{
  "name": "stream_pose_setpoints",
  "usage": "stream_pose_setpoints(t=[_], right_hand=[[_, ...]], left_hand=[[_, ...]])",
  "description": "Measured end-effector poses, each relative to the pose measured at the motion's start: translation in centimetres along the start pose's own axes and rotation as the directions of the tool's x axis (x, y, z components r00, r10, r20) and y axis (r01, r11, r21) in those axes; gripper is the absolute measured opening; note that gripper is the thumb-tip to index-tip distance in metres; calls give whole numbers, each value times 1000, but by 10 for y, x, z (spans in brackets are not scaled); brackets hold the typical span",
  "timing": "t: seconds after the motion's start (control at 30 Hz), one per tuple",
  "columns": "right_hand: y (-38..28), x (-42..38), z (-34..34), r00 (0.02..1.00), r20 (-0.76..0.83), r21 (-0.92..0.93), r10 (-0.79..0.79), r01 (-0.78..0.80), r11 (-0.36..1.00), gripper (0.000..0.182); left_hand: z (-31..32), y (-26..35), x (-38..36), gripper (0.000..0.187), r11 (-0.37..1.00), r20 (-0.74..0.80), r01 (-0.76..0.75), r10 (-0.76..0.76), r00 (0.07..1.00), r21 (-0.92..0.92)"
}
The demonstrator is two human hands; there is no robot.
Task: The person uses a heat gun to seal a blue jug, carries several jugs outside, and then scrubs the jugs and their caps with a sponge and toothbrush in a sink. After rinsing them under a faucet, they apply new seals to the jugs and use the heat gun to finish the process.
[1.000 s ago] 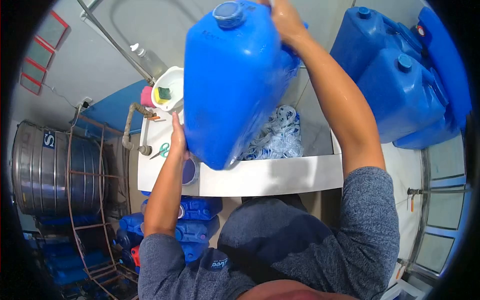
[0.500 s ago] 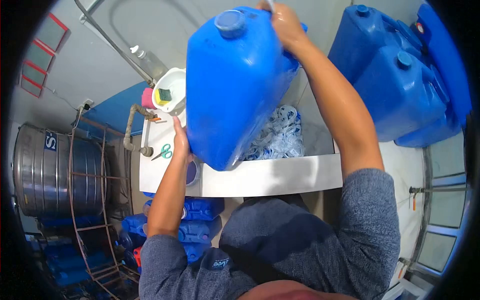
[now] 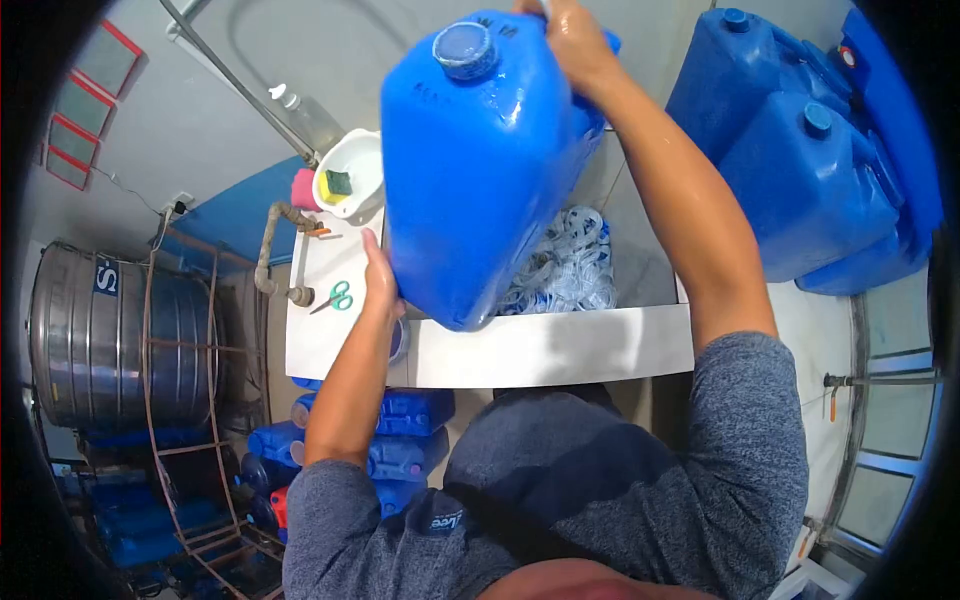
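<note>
The left hand (image 3: 381, 288) stays open with the thumb raised, supporting the lower side of the tilted blue plastic jerrycan (image 3: 470, 200), probably to keep it steady between both hands. The right hand (image 3: 574, 48) bends closed at its top edge, though I cannot tell what exactly these fingers grip. Green-handled scissors (image 3: 341, 296) lie just beside the left fingers.

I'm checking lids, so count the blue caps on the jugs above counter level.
3: a cap on the held jug, a cap on the nearer jug at right, and a cap on the farther jug behind it. Others may be hidden.
</note>
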State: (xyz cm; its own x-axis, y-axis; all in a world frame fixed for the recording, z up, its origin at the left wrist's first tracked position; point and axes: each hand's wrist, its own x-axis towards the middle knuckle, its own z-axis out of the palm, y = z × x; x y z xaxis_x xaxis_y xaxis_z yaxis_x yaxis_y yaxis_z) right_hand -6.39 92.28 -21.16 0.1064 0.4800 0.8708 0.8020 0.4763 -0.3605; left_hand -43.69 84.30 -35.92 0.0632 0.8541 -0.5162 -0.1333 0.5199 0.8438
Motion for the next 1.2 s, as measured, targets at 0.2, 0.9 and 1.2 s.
stream_pose_setpoints(t=[0.2, 0.9, 1.2], right_hand=[[8, 2, 15, 956, 22, 363, 293, -281, 889, 27], [-39, 21, -67, 999, -1, 162, 32, -32, 986, 24], [47, -161, 7, 583, 52, 736, 810, -571, 364, 20]], left_hand=[[2, -12, 25, 95, 955, -38, -292, 294, 955, 43], [-35, 127, -56, 97, 919, 47, -376, 373, 926, 119], [-95, 78, 28, 66, 972, 265, -203, 227, 937, -116]])
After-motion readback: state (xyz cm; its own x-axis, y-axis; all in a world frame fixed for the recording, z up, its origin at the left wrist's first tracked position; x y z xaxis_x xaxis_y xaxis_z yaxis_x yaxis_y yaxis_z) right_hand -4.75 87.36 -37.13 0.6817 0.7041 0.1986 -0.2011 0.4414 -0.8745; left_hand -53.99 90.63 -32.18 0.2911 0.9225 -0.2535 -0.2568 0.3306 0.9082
